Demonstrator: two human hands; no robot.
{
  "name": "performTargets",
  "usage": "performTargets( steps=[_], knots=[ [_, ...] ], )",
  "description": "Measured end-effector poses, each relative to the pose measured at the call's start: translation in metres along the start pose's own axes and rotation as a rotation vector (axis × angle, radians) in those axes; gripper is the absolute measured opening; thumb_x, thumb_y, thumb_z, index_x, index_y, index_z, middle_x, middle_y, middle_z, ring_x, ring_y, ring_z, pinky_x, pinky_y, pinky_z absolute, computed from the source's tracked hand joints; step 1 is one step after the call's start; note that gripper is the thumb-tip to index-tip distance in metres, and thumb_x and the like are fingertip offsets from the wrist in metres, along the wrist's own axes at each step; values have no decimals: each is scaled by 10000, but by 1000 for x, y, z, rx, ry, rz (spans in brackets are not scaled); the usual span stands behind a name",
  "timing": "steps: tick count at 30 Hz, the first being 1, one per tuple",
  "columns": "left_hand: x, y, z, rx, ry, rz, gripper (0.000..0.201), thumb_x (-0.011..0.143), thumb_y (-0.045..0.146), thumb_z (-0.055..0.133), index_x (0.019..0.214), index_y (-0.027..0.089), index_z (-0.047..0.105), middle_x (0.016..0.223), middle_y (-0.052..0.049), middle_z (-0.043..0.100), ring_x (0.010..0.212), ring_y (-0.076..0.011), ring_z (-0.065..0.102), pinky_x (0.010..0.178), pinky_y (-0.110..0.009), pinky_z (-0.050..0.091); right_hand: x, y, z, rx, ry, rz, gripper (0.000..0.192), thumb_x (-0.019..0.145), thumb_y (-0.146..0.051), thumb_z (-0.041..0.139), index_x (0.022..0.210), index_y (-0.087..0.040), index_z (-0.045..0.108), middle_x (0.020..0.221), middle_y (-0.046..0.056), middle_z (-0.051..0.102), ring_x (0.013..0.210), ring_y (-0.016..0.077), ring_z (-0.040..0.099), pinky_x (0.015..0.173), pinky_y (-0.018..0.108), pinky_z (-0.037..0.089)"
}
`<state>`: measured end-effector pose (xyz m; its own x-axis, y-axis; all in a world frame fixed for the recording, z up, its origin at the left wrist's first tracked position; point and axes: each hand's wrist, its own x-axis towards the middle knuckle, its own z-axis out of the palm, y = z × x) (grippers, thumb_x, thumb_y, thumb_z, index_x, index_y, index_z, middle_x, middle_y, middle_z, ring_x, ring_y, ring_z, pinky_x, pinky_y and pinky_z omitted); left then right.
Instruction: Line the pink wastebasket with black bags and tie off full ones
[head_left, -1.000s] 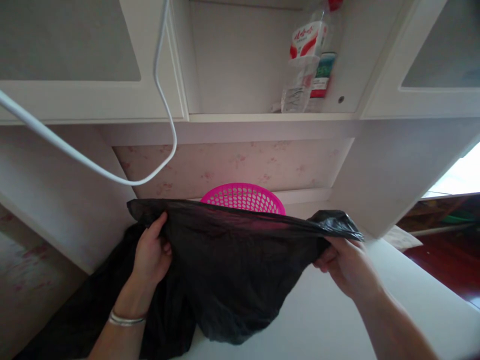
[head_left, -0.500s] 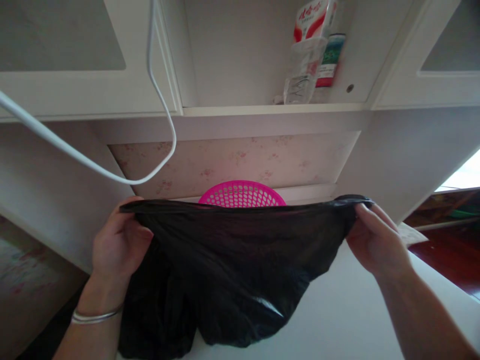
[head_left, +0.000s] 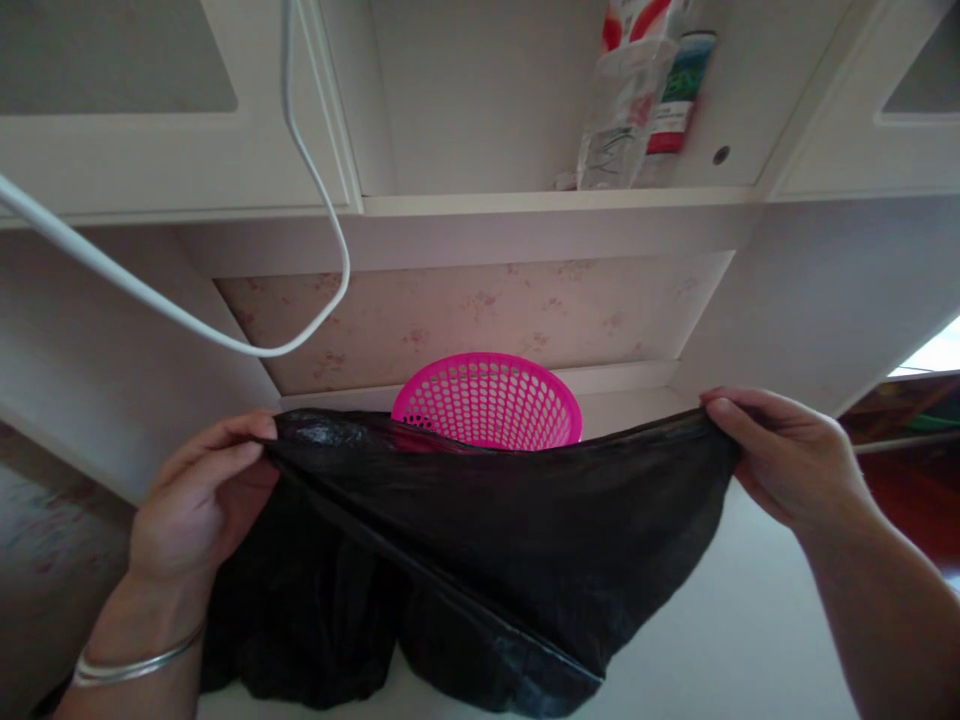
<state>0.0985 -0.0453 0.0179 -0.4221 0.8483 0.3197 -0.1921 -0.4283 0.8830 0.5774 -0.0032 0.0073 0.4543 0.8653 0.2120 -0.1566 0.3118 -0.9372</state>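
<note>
A black plastic bag [head_left: 525, 530] is stretched sideways between my two hands, its top edge sagging slightly in the middle. My left hand [head_left: 202, 490], with a silver bangle at the wrist, pinches the left corner of that edge between thumb and fingers. At the opposite corner, my right hand [head_left: 795, 455] is closed on the bag in the same way. Behind the bag stands a pink perforated plastic basket [head_left: 495, 395]; its lower part is hidden by the black plastic. The bag's lower folds hang over the white surface.
A white cable [head_left: 330, 230] loops down at the left in front of a cabinet. Above, a shelf [head_left: 480, 204] holds a clear plastic cup [head_left: 619, 120] and a bottle with a green and red label [head_left: 679, 95]. White side panels flank the recess, backed by floral wallpaper [head_left: 465, 310].
My hands have moved farther apart, pulling the bag wider. Its top edge has dipped in the middle, and more of the pink basket shows behind it.
</note>
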Motion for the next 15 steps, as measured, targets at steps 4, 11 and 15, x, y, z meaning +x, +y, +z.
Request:
performTargets(
  steps=[4, 11, 15],
  knots=[
    [7, -10, -9, 12, 16, -20, 195, 539, 196, 887, 677, 172, 751, 738, -25, 738, 596, -143, 642, 525, -230, 589, 5, 2, -3, -56, 61, -13, 284, 575, -344, 981, 755, -200, 816, 789, 37, 763, 691, 118, 664, 636, 161, 579],
    [17, -19, -4, 33, 110, 51, 225, 642, 98, 859, 796, 159, 707, 719, 20, 681, 589, -77, 581, 548, -133, 517, 11, -6, -14, -394, -133, 0, 539, 521, -540, 954, 946, -228, 839, 784, 28, 739, 657, 148, 618, 552, 229, 526],
    [20, -4, 8, 75, 179, 122, 112, 799, 55, 717, 869, 142, 712, 677, 46, 638, 440, -60, 483, 373, -129, 393, 14, -20, -20, -746, -488, -144, 528, 493, -578, 951, 887, -240, 854, 868, 56, 757, 806, 214, 659, 672, 274, 535]
  ],
)
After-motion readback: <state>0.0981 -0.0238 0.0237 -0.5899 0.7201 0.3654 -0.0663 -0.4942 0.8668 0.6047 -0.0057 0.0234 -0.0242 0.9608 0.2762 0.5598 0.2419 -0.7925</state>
